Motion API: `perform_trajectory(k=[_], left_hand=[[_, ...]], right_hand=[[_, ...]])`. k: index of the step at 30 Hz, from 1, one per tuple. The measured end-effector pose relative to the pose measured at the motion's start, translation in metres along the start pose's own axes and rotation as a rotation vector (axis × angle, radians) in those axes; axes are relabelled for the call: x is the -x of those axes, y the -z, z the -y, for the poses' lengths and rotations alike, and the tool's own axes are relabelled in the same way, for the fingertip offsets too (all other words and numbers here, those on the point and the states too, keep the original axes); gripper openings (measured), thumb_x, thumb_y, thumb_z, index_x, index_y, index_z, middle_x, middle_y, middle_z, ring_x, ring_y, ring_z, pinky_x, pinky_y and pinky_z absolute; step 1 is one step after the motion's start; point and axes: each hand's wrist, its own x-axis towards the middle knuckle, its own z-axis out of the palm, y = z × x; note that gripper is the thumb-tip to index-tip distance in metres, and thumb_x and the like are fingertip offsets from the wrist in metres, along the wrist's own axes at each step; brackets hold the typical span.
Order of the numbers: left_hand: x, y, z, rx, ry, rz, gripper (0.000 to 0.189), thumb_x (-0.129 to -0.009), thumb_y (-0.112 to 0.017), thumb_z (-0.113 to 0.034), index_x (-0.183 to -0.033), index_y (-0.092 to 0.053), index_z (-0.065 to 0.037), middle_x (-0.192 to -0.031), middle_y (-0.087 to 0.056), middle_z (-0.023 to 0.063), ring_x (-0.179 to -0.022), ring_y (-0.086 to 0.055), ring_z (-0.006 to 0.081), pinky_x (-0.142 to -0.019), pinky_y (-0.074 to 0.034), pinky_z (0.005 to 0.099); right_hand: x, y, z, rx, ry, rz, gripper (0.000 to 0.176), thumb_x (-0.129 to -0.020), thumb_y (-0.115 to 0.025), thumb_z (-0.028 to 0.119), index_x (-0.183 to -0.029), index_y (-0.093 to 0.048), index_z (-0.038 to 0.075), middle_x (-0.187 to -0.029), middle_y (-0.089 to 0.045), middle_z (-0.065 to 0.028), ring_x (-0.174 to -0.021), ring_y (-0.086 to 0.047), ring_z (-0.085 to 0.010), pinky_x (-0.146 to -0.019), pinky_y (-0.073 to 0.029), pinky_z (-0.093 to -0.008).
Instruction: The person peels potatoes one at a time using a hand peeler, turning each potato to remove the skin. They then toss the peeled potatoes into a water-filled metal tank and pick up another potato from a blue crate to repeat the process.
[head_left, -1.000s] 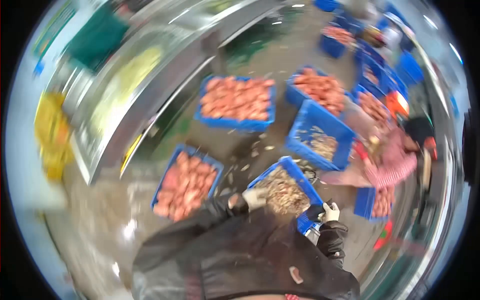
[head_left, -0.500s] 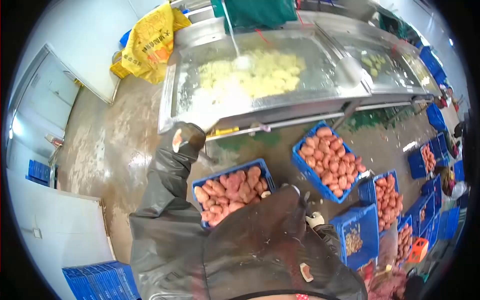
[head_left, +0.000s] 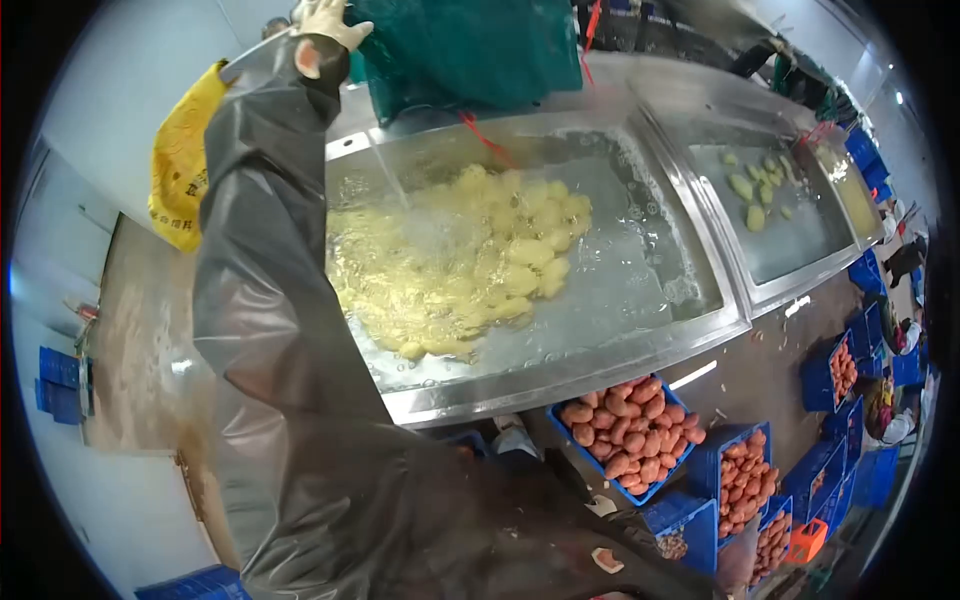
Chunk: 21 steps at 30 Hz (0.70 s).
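My left hand [head_left: 333,22], in a pale glove, stretches over the left back corner of a steel sink [head_left: 560,375]. Its thumb stands apart from the fingers, beside a dark green cloth [head_left: 470,60]; the fingertips are cut off by the top edge. In the sink, peeled yellow potatoes [head_left: 490,250] lie under water, and a thin water stream [head_left: 387,165] falls onto them. My right hand [head_left: 601,506] shows only as a bit of pale glove low by my apron, near a blue crate of red-skinned potatoes [head_left: 640,430]; its fingers cannot be made out.
A second basin [head_left: 810,225] with a few peeled potatoes adjoins on the right. More blue crates [head_left: 742,480] and an orange basket [head_left: 806,540] stand on the floor at right, with people beyond. A yellow bag [head_left: 180,170] hangs at left. Folded blue crates [head_left: 195,585] lie bottom left.
My left arm has reached up and forward from beside the sink's front edge to its back corner. The view has come closer over the sink, and the near potato crate is now mostly hidden.
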Motion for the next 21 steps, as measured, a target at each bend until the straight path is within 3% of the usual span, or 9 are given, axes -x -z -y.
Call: perform_trajectory(k=[4,6,8,10,12,13,15,19,21], left_hand=[[-0.049,0.01,0.027,0.785,0.674,1.231,0.065,-0.069,-0.072,-0.027,-0.127,-0.047,-0.01,-0.138,-0.038,0.0169,-0.133,-0.026,0.0315,-0.108,-0.026,0.0381],[0.016,-0.008,0.038,0.868,0.727,0.765,0.031,-0.078,-0.069,-0.019,-0.102,-0.059,-0.002,-0.115,-0.057,0.01,-0.107,-0.053,0.0236,-0.089,-0.044,0.0356],[0.029,0.01,0.069,0.85,0.16,0.547,0.03,-0.077,-0.069,-0.018,-0.1,-0.059,-0.002,-0.113,-0.058,0.0139,-0.111,-0.052,0.0266,-0.091,-0.042,0.0335],[0.035,0.021,0.066,0.883,0.109,0.442,0.022,-0.08,-0.066,-0.014,-0.097,-0.062,-0.002,-0.113,-0.06,0.0132,-0.111,-0.053,0.0249,-0.094,-0.04,0.0323],[0.03,0.039,0.045,0.928,0.548,0.614,0.029,-0.079,-0.067,-0.015,-0.105,-0.061,-0.003,-0.121,-0.056,0.0144,-0.118,-0.049,0.0267,-0.098,-0.037,0.0335],[0.024,0.051,0.03,0.617,0.161,0.36,0.038,-0.078,-0.067,-0.013,-0.113,-0.059,-0.005,-0.124,-0.054,0.0162,-0.122,-0.046,0.028,-0.101,-0.035,0.0343],[0.02,0.098,-0.022,0.765,0.252,0.239,0.047,-0.076,-0.066,-0.008,-0.121,-0.055,-0.008,-0.131,-0.048,0.016,-0.125,-0.043,0.0288,-0.104,-0.032,0.0367],[-0.033,0.312,-0.128,1.248,0.148,0.737,0.044,-0.073,-0.068,-0.007,-0.115,-0.055,0.001,-0.125,-0.052,0.0179,-0.114,-0.052,0.0309,-0.094,-0.041,0.0388],[-0.053,0.423,-0.154,1.453,-0.326,0.754,0.045,-0.071,-0.063,-0.006,-0.113,-0.054,0.002,-0.118,-0.055,0.0164,-0.108,-0.055,0.0326,-0.092,-0.042,0.0368]], right_hand=[[-0.002,-0.003,0.022,0.073,-0.299,0.152,0.055,-0.07,-0.068,0.051,-0.088,-0.064,0.0,-0.073,-0.063,-0.0166,-0.075,-0.062,-0.031,-0.068,-0.046,-0.039],[-0.015,-0.024,-0.008,-0.198,-0.416,0.358,0.054,-0.069,-0.069,0.051,-0.088,-0.065,0.0,-0.072,-0.063,-0.0151,-0.073,-0.063,-0.0285,-0.066,-0.046,-0.0376],[-0.018,-0.023,0.001,-0.137,-0.425,0.299,0.053,-0.069,-0.069,0.05,-0.085,-0.065,0.0,-0.071,-0.064,-0.0136,-0.071,-0.063,-0.0267,-0.065,-0.046,-0.0366],[-0.023,-0.03,-0.017,-0.023,-0.328,0.226,0.052,-0.069,-0.07,0.049,-0.087,-0.065,0.0,-0.071,-0.064,-0.0135,-0.072,-0.064,-0.026,-0.066,-0.047,-0.0366],[-0.015,-0.03,-0.01,-0.058,-0.308,0.106,0.051,-0.068,-0.07,0.048,-0.089,-0.065,0.001,-0.071,-0.064,-0.0142,-0.073,-0.063,-0.0261,-0.068,-0.047,-0.0368],[-0.009,-0.028,-0.007,-0.066,-0.275,0.0,0.051,-0.068,-0.071,0.048,-0.09,-0.065,0.003,-0.072,-0.064,-0.0149,-0.074,-0.063,-0.0262,-0.069,-0.047,-0.0371],[0.006,-0.019,0.002,-0.093,-0.266,-0.048,0.046,-0.069,-0.071,0.044,-0.091,-0.064,0.003,-0.07,-0.063,-0.0145,-0.068,-0.063,-0.0254,-0.063,-0.047,-0.037],[0.007,-0.012,-0.004,-0.028,-0.204,-0.163,0.04,-0.071,-0.072,0.039,-0.087,-0.062,0.004,-0.066,-0.06,-0.0129,-0.059,-0.06,-0.0234,-0.055,-0.046,-0.0369],[0.009,-0.014,-0.014,0.044,-0.163,-0.244,0.039,-0.071,-0.072,0.04,-0.083,-0.061,0.004,-0.064,-0.059,-0.0121,-0.057,-0.058,-0.0227,-0.053,-0.045,-0.0368]])
